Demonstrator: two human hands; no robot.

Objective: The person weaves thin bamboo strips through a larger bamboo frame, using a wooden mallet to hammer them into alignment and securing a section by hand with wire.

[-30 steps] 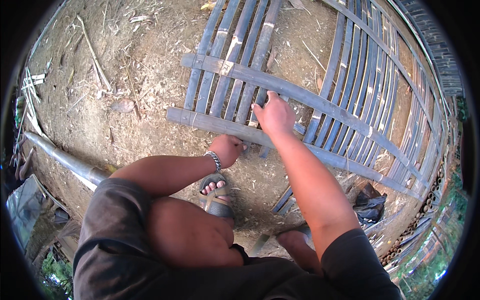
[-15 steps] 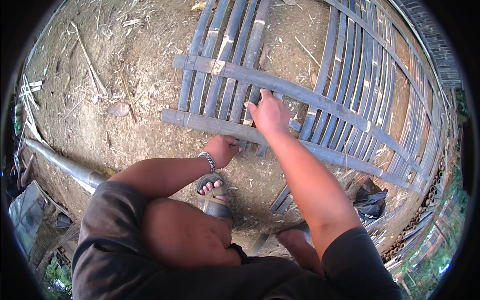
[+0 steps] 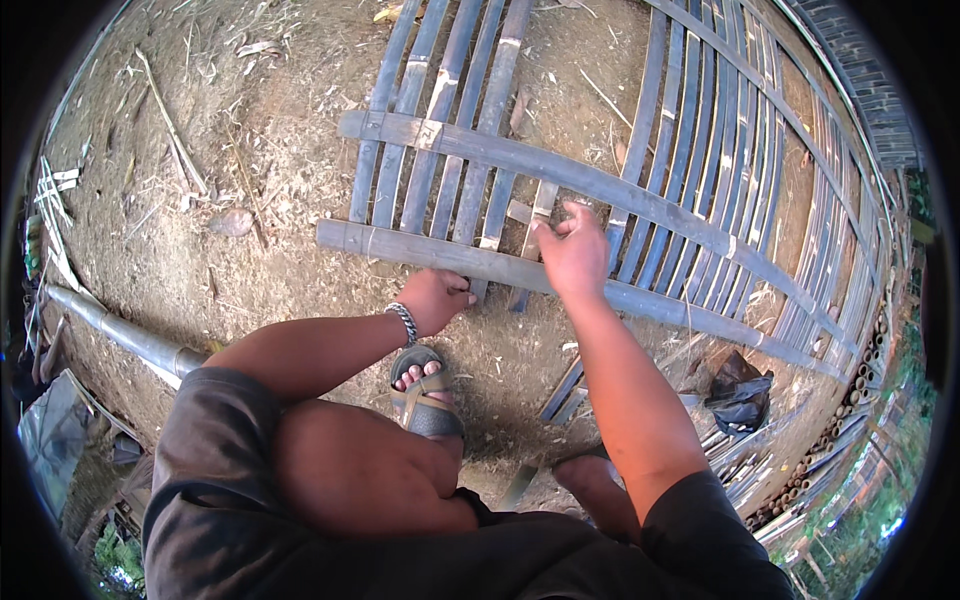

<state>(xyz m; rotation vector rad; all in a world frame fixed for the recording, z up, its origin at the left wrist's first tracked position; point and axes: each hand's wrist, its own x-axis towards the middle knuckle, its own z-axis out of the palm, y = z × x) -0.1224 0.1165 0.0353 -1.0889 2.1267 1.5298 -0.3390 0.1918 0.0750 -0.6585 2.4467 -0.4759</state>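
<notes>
Outdoors, the ground is bare dry earth strewn with straw, chips and a few dead leaves, filling the upper left and centre of the frame. Across the upper middle and right lies a bamboo lattice panel, flat on the earth: many grey slats run up the frame, and two broader cross slats pass over them, the upper cross slat and the lower cross slat. At the left edge a single thick bamboo pole slants down toward the centre. One dark crumpled bag sits at the lower right, with a stack of cut bamboo ends beyond it.

The person crouches at the bottom of the frame; one sandalled foot shows in the lower centre. Two hands are in view. The left hand, with one metal bracelet at the wrist, is curled closed just at the near edge of the lower cross slat; what it grips cannot be told. The right hand rests over the same slat right of centre, its fingers pinched narrow on a short pale slat standing between the two cross slats.
</notes>
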